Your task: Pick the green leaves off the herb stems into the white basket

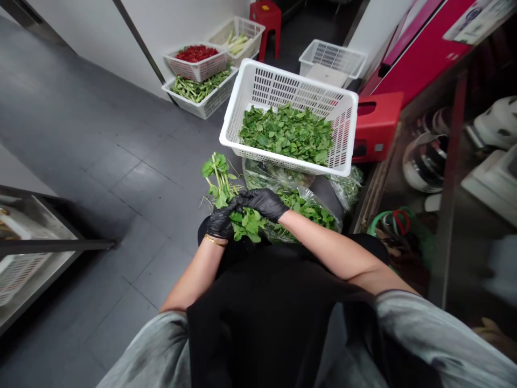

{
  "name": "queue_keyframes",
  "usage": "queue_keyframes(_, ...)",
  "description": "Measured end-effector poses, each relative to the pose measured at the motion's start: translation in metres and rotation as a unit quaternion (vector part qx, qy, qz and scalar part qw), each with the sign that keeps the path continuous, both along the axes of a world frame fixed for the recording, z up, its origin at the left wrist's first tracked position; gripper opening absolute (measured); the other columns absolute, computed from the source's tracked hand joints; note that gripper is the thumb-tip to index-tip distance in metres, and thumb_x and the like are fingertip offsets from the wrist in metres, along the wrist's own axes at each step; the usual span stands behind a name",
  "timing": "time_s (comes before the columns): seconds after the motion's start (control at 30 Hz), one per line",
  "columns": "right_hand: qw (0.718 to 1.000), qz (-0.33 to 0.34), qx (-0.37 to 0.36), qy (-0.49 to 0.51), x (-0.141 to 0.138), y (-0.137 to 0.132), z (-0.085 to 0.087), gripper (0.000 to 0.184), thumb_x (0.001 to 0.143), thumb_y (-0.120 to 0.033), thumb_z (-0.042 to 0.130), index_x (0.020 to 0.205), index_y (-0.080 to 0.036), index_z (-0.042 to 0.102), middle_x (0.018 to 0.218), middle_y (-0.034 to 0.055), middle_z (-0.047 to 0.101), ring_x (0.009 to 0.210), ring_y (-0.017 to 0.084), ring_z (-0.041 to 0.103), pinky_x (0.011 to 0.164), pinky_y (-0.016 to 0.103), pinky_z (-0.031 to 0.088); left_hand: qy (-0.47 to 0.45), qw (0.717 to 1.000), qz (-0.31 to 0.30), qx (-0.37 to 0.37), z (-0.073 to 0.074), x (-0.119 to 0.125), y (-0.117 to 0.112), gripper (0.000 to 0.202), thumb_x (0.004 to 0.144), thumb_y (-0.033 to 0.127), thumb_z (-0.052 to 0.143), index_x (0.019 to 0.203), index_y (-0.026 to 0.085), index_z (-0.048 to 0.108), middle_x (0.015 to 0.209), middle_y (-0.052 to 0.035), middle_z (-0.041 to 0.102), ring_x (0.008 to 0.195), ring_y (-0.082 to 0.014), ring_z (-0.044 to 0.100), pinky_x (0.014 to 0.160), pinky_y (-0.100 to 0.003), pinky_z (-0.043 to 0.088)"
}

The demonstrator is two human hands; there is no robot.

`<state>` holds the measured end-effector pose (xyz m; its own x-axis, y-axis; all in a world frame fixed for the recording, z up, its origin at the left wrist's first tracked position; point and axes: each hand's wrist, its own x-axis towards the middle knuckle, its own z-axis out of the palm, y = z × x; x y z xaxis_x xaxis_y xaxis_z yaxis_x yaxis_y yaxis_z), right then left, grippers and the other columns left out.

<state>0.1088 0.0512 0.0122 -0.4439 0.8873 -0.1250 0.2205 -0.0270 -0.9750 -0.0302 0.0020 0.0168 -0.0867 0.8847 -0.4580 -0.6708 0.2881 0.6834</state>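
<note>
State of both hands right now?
Left hand: closed around leafy greens.
Right hand: fingers bent, close against the left; whether it grips anything cannot be told.

Grey tiled floor (pixel 141 183), white wall (pixel 189 21), red stool (pixel 266 20)

Gloved hands (pixel 221 220) (pixel 266 205): two
White baskets (pixel 283 86): at least five
Clear bags of greens (pixel 307 207): at least two
Bracelet (pixel 215 241): one
</note>
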Motion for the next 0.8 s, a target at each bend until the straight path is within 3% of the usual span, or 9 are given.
queue_keyframes(0.13,0.998,0.061,-0.014,0.009,0.013,0.002,0.001,0.040,0.060,-0.054,0.077,0.072,-0.015,0.076,0.078,0.0075,0.074,0.082,0.024,0.070,0.077,0.034,0.053,-0.032,0.999,-0.024,0.007,0.008,0.000,-0.002,0.020,0.063,0.017,0.082,0.078,0.015,0.069,0.049,0.0046,0.056,0.041,-0.0068,0.051,0.043,-0.018,0.044)
queue_keyframes(0.2,0.998,0.052,-0.016,0.035,0.017,0.001,0.005,0.036,0.059,-0.051,0.078,0.067,-0.017,0.074,0.076,0.0070,0.074,0.080,0.023,0.070,0.079,0.035,0.054,-0.030,0.999,-0.021,0.009,0.009,0.001,-0.003,0.019,0.063,0.016,0.081,0.077,0.014,0.068,0.049,0.0050,0.055,0.040,-0.0058,0.050,0.042,-0.017,0.041)
queue_keyframes(0.37,0.981,-0.100,-0.035,0.163,0.009,0.000,0.006,0.028,0.061,-0.045,0.076,0.061,-0.018,0.068,0.069,0.0024,0.070,0.076,0.018,0.067,0.077,0.032,0.053,-0.055,0.998,-0.003,0.017,0.001,0.011,-0.007,0.017,0.071,0.025,0.077,0.085,0.019,0.069,0.063,0.0030,0.064,0.054,-0.0090,0.060,0.054,-0.020,0.049)
queue_keyframes(0.47,0.958,-0.201,-0.077,0.187,0.005,0.013,0.001,0.031,0.065,-0.047,0.071,0.057,-0.019,0.060,0.060,-0.0004,0.064,0.068,0.016,0.064,0.067,0.029,0.053,-0.021,0.998,0.025,0.060,-0.001,0.012,-0.007,0.020,0.068,0.027,0.080,0.082,0.019,0.068,0.058,0.0044,0.059,0.052,-0.0074,0.057,0.052,-0.019,0.046)
queue_keyframes(0.53,0.956,-0.230,-0.064,0.169,0.012,0.029,0.003,0.034,0.071,-0.050,0.065,0.057,-0.020,0.057,0.058,-0.0008,0.061,0.064,0.014,0.063,0.062,0.027,0.051,0.008,0.995,0.029,0.094,-0.001,0.006,-0.006,0.020,0.067,0.027,0.081,0.079,0.018,0.068,0.054,0.0049,0.053,0.049,-0.0060,0.052,0.050,-0.017,0.042)
queue_keyframes(0.6,0.965,-0.222,0.021,0.138,0.025,0.053,0.014,0.034,0.075,-0.050,0.062,0.060,-0.020,0.057,0.063,0.0002,0.062,0.067,0.014,0.063,0.067,0.027,0.052,0.006,0.993,-0.001,0.114,0.002,-0.004,-0.005,0.020,0.067,0.028,0.080,0.075,0.016,0.066,0.051,0.0046,0.048,0.048,-0.0062,0.049,0.048,-0.018,0.041)
queue_keyframes(0.67,0.958,-0.213,0.165,0.095,0.045,0.086,0.033,0.032,0.079,-0.049,0.059,0.066,-0.020,0.060,0.073,0.0020,0.066,0.076,0.015,0.064,0.077,0.030,0.052,-0.027,0.991,-0.055,0.119,0.006,-0.016,-0.004,0.021,0.067,0.030,0.077,0.068,0.015,0.062,0.049,0.0045,0.043,0.046,-0.0072,0.045,0.046,-0.020,0.040)
queue_keyframes(0.73,0.925,-0.225,0.303,0.043,0.068,0.128,0.053,0.032,0.088,-0.048,0.051,0.080,-0.020,0.063,0.085,0.0039,0.068,0.087,0.016,0.064,0.085,0.033,0.050,-0.059,0.984,-0.108,0.129,0.008,-0.026,-0.005,0.024,0.067,0.034,0.073,0.061,0.016,0.058,0.047,0.0041,0.038,0.043,-0.0079,0.042,0.043,-0.021,0.037)
queue_keyframes(0.8,0.893,-0.228,0.388,-0.018,0.092,0.174,0.066,0.034,0.094,-0.048,0.043,0.094,-0.021,0.064,0.096,0.0058,0.068,0.098,0.015,0.060,0.092,0.033,0.047,-0.082,0.976,-0.140,0.147,0.008,-0.031,-0.004,0.027,0.067,0.036,0.070,0.057,0.016,0.055,0.047,0.0034,0.037,0.040,-0.0074,0.038,0.038,-0.020,0.032)
